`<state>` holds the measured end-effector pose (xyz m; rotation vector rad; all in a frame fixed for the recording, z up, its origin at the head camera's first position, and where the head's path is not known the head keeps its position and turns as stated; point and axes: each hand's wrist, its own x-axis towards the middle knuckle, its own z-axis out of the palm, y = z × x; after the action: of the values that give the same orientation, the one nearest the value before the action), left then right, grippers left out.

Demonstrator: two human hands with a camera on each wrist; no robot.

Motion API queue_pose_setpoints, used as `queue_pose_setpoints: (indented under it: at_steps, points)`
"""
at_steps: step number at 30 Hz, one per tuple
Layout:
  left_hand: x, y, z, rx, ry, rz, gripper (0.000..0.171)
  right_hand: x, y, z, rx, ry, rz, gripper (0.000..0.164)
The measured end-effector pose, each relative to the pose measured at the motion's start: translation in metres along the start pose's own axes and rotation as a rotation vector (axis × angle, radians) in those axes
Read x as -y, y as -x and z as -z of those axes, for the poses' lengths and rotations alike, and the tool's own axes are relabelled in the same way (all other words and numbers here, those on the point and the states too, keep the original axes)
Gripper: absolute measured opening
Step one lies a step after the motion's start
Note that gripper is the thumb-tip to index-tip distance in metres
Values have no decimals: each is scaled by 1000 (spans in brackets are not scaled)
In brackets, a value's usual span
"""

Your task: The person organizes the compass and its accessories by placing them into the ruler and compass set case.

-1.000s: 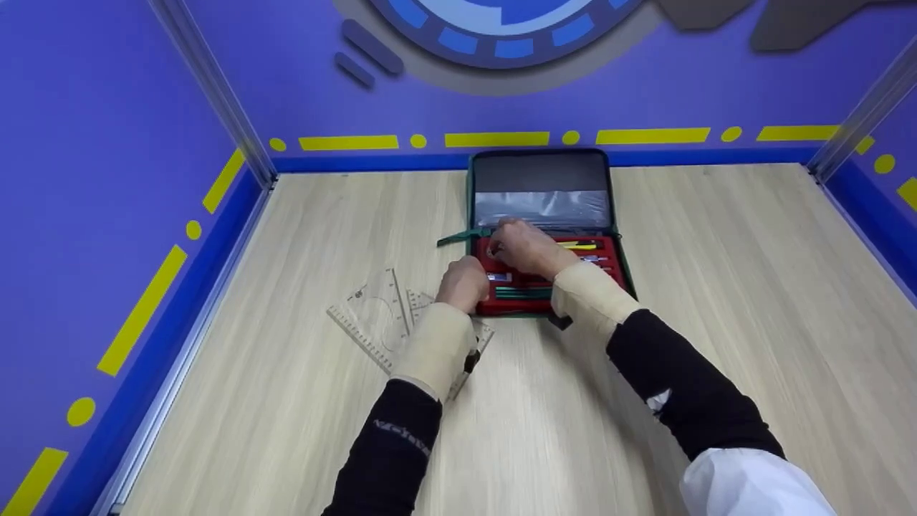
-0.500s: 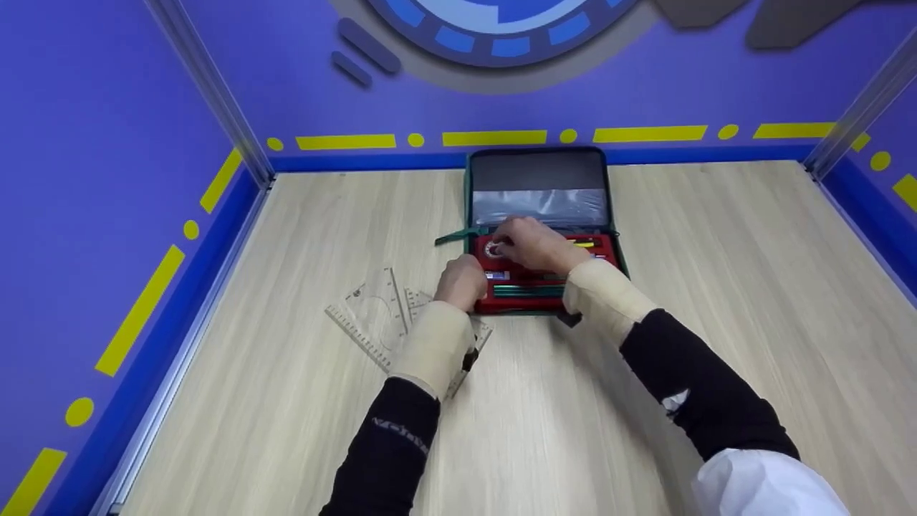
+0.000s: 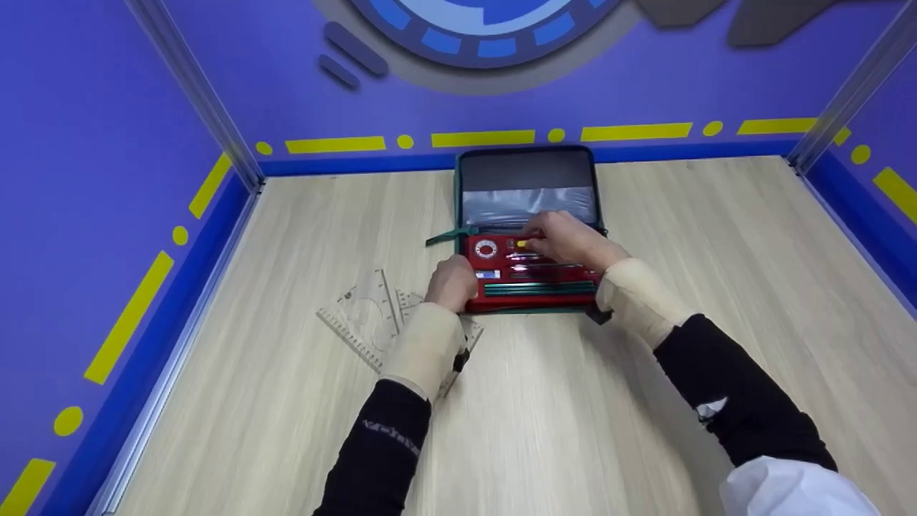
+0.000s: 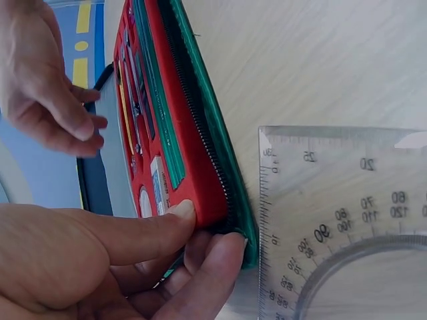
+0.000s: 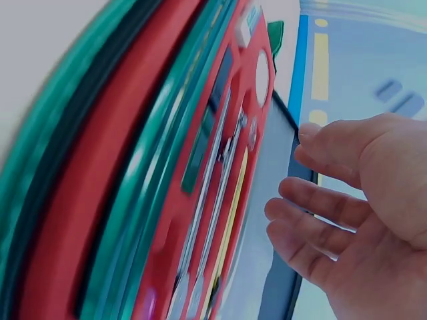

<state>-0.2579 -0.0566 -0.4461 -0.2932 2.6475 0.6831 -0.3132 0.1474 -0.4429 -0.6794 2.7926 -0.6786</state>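
Note:
A zipped green case lies unfolded, its red tray [image 3: 530,304] holding green pencils [image 3: 541,289], a white eraser [image 3: 488,274], a round white disc [image 3: 486,249], slim metal drawing tools [image 5: 217,157] and a yellow strip-like item [image 5: 233,200]. At the tray's near left corner, my left hand [image 3: 453,283] pinches the edge: thumb on the red tray, fingers by the green rim [image 4: 248,257]. My right hand [image 3: 566,238] hovers above the tray's back right part, fingers loosely bent and apart, holding nothing in either wrist view.
Clear plastic set squares [image 3: 358,315] lie on the table left of the case, partly under my left forearm. The case's dark lid [image 3: 526,170] with a clear pocket [image 3: 526,204] stands near the blue back wall. A green strap [image 3: 450,236] sticks out leftward.
My right hand has moved rightward from over the round disc, uncovering it along with the slots beside it. My left hand keeps its hold on the case's corner.

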Motion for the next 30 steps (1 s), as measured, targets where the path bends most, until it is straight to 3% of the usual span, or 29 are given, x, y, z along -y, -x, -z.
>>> queue_pose_setpoints:
  at_steps: [8, 18, 24, 30]
  points:
    - [0, 5, -1, -19, -2, -34, 31, -26, 24, 11, -20, 10, -73, 28]
    - [2, 11, -6, -64, -38, -37, 16, -52, 56, 22, -22, 41, -114, 30]
    - [7, 14, -7, -81, -74, -91, 17, -64, 66, 30, -50, 36, -116, 27]
    - [8, 19, -3, -43, -97, -149, 24, -77, 65, 35, -51, -88, -208, 37]
